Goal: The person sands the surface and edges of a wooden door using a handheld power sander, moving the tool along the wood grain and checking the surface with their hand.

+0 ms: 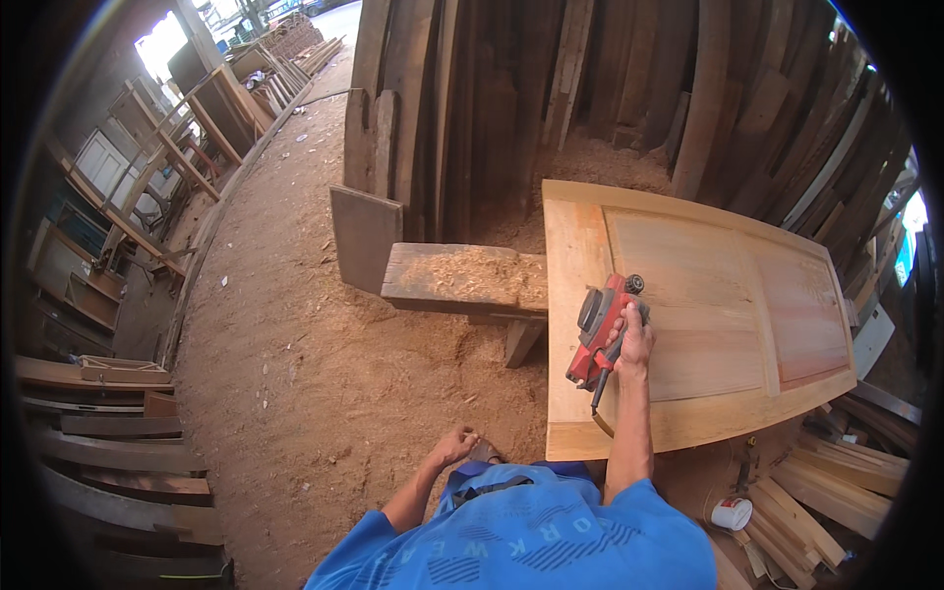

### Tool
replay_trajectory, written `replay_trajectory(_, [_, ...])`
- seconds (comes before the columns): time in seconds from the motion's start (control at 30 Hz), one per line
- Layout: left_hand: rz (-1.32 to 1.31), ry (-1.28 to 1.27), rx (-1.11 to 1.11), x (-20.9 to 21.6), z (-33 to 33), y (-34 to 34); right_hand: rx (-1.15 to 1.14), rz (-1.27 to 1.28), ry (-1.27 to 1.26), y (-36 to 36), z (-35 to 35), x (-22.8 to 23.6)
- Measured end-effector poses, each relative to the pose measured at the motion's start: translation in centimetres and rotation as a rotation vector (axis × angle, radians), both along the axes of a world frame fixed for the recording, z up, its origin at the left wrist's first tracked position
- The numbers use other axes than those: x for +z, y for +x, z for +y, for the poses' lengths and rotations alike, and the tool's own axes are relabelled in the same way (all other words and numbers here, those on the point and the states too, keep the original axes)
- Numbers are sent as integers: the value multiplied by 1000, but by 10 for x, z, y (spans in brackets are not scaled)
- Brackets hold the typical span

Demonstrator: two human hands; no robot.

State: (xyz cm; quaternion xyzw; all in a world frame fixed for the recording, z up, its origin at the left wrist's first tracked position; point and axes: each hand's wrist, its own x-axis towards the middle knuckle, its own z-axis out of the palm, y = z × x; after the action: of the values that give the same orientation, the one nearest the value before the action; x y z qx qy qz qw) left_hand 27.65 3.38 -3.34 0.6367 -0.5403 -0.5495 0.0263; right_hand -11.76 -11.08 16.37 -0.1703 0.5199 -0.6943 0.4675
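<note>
My right hand (634,344) is wrapped round the handle of a red and black electric hand planer (602,329). The planer is over the left part of a pale wooden panel door (580,393); whether its sole touches the wood cannot be told from above. Its dark power cord (598,398) leaves the back end and passes down beside my forearm. My left hand (454,444) hangs low above the ground, left of the door, fingers loosely apart and holding nothing. Under the door's left end, a thick timber beam (462,275) strewn with shavings sticks out.
Tall boards (688,98) lean behind the door. A dark panel (367,236) stands by the beam's end. Stacked planks (128,442) lie at left, and wood strips (836,482) at lower right beside a white tub (732,513). Sawdust covers the ground (285,393).
</note>
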Motion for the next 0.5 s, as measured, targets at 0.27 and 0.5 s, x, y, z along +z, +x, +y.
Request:
replay_trajectory(0.27, [-329, 59, 315, 16, 6, 226, 90, 178, 153, 43, -22, -49])
replay_trajectory(0.5, [-15, -31, 466, 25, -93, 210, 28, 130, 149, 53, -54, -69])
